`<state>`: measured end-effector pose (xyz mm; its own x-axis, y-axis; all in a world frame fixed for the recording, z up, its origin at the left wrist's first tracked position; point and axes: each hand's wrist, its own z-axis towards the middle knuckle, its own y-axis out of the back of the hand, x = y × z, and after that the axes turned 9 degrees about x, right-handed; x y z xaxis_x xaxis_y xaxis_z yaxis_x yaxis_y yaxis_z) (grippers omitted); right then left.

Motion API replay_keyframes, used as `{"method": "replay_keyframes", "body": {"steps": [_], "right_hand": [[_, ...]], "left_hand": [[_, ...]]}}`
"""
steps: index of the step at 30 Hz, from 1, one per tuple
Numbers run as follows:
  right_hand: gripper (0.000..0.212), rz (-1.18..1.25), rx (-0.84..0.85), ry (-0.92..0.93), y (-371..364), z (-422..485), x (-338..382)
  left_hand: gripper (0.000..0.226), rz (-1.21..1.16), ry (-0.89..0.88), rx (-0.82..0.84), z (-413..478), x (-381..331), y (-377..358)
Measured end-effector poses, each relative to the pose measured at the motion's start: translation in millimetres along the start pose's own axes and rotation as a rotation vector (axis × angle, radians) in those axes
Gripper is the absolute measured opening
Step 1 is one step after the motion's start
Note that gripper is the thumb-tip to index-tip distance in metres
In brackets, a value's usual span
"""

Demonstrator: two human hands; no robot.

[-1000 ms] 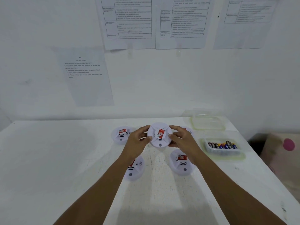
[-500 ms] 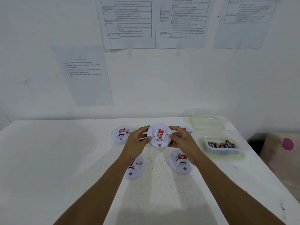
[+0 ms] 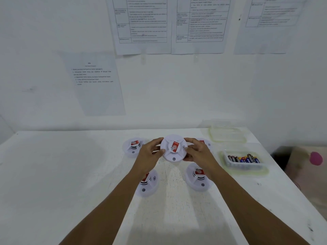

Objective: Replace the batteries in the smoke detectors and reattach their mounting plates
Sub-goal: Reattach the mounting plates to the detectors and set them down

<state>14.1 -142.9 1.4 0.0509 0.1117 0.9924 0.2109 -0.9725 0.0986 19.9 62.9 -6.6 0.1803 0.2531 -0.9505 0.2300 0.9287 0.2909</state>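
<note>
White plastic, the smoke detector (image 3: 174,148) sits face-up between both hands: left hand (image 3: 149,155) and right hand (image 3: 198,153) pinch its rim. Four other detectors (image 3: 198,176) ring it; the battery tray (image 3: 243,160) lies to its right. No mounting plate is off yet, so the task seems barely begun.
</note>
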Motion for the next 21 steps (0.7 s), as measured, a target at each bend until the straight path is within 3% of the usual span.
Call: {"method": "replay_keyframes", "body": {"steps": [21], "right_hand": [[0.033, 0.008, 0.001, -0.005, -0.9, 0.2, -1.5]], "left_hand": [[0.045, 0.041, 0.019, -0.002, 1.4, 2.6, 1.3]]}}
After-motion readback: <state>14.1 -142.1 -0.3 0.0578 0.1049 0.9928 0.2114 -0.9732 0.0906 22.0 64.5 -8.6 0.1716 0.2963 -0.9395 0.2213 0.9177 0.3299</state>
